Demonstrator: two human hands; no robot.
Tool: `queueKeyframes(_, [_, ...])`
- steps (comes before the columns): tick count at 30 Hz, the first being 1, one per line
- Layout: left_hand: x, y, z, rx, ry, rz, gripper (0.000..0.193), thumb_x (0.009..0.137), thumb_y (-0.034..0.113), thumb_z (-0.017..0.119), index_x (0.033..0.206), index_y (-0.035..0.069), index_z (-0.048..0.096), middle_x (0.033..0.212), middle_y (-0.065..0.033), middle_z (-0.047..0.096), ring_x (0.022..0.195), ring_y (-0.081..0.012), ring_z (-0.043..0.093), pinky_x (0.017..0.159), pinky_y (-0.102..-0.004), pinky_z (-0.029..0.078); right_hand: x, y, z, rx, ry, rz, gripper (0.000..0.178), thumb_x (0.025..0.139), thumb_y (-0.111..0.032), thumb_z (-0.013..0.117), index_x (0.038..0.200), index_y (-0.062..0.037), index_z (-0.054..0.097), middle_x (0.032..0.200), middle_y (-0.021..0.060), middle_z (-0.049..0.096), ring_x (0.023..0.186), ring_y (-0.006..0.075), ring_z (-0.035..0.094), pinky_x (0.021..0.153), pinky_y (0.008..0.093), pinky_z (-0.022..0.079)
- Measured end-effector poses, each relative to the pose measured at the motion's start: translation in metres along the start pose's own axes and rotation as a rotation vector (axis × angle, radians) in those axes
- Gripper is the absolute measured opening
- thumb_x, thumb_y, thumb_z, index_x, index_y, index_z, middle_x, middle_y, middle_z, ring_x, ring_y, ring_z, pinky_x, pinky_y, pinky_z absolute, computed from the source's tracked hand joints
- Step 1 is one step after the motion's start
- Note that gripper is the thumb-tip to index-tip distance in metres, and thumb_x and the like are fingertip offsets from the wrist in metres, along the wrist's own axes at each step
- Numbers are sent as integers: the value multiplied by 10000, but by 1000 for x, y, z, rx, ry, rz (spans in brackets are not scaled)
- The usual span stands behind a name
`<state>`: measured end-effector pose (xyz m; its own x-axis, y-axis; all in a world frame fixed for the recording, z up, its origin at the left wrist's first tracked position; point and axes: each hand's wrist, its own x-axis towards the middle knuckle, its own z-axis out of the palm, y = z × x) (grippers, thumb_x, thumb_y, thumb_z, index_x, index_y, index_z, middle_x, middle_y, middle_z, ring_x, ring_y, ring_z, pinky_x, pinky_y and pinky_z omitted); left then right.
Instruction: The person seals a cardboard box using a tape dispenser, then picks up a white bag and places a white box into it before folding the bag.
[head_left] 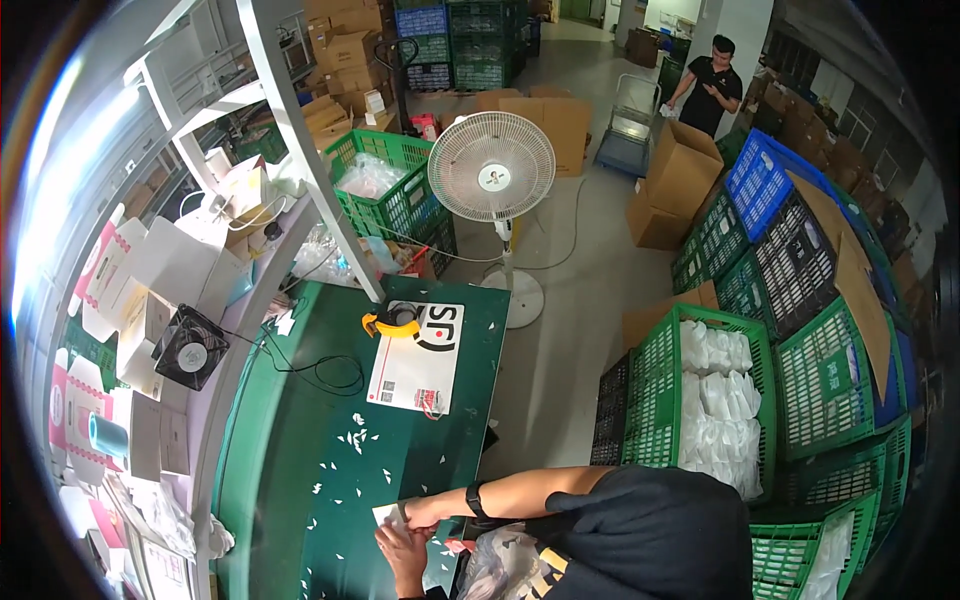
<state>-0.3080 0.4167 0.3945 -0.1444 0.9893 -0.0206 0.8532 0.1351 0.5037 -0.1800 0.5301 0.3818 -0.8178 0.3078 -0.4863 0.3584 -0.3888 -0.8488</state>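
Over the near part of the green table [430,462], my two hands meet at a small white piece [386,514], perhaps paper or card. My left hand [402,558] is closed around its near side. From the right comes my right hand [424,511], a dark band on its wrist, its fingers closed at the same piece; the fingertips are partly hidden. Close to my body lies a clear plastic bag [500,562] with contents I cannot make out. Small white scraps [357,438] are strewn over the table.
A flat white printed package [412,375] lies farther up the table, an orange tape dispenser [390,325] at its top. Left is a shelf with boxes and a small black fan [190,347]. A standing fan [490,170], green crates [655,400] and a distant co-worker [712,85] are beyond.
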Motion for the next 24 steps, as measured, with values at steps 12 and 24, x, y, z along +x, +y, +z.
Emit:
queueKeyframes(12, [-3,7,18,196,124,-32,626,880,396,633,1342,23,436,1296,-261,459,1159,-450,481,950,-532,389,-24,-17,-43,-1105,139,-492,316,842,-235,647,1079,-25,647,1005,139,674,962,286,665,799,434,547])
queueKeyframes(24, [-13,-20,7,286,23,341,598,847,347,679,1284,-1,466,1290,-298,476,1127,-464,493,953,-560,392,-6,-15,-36,-1154,-107,-865,777,664,-202,805,1351,-49,477,1285,171,493,1204,360,478,1031,466,434])
